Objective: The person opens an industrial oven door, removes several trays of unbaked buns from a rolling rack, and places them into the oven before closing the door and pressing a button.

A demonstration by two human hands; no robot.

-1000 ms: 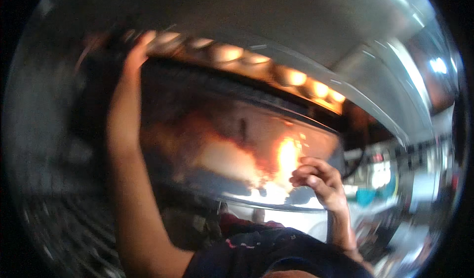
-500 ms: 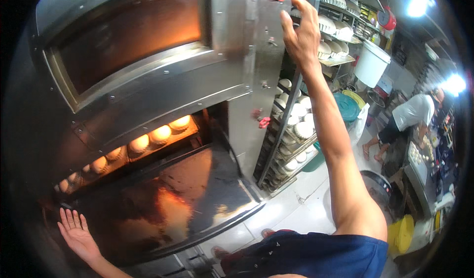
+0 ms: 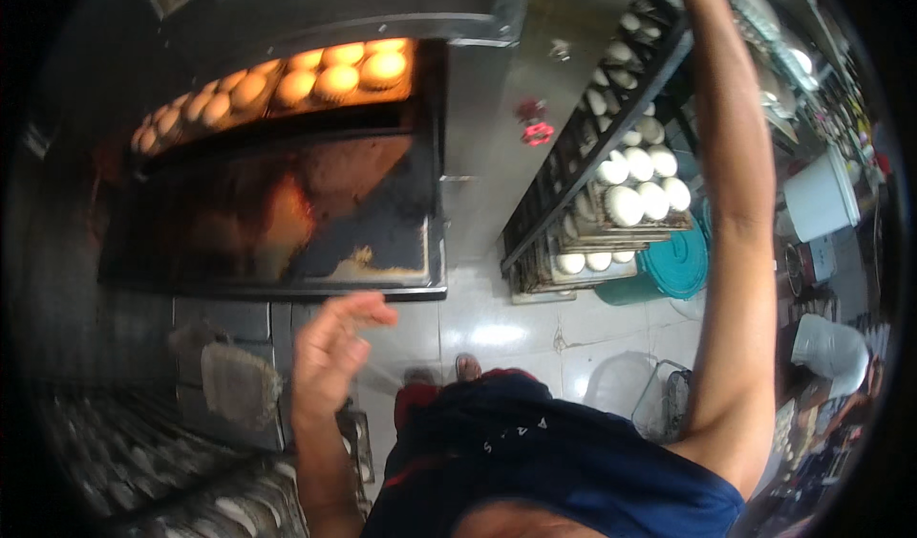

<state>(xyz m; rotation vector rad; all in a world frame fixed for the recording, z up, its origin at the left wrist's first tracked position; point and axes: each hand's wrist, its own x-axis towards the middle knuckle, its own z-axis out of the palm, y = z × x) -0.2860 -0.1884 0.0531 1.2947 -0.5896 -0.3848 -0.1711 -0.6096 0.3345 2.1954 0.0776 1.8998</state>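
My left hand (image 3: 330, 352) hovers just in front of the lowered oven door (image 3: 373, 218). Its fingers are slightly bent and apart from the thumb, with nothing in them, though motion blurs them a little. My right arm (image 3: 731, 204) stretches up beside the wheeled rack (image 3: 611, 137), and the hand itself is cut off at the top edge. Inside the lit oven, round golden buns (image 3: 337, 81) stand in fluted cups on trays. Pale unbaked-looking buns (image 3: 626, 205) sit on the rack's trays.
Red valve handles (image 3: 537, 133) stick out from the oven's side. Behind the rack stands a teal lidded tub (image 3: 673, 261), and a white bucket (image 3: 821, 194) is farther right. Stacked dark baking trays (image 3: 181, 462) fill the lower left. Another person (image 3: 831, 352) bends over at the far right.
The view has tipped down and to the left. My left hand has come from the door's left side to its front edge. My right hand, near the oven's switch before, has left the picture.
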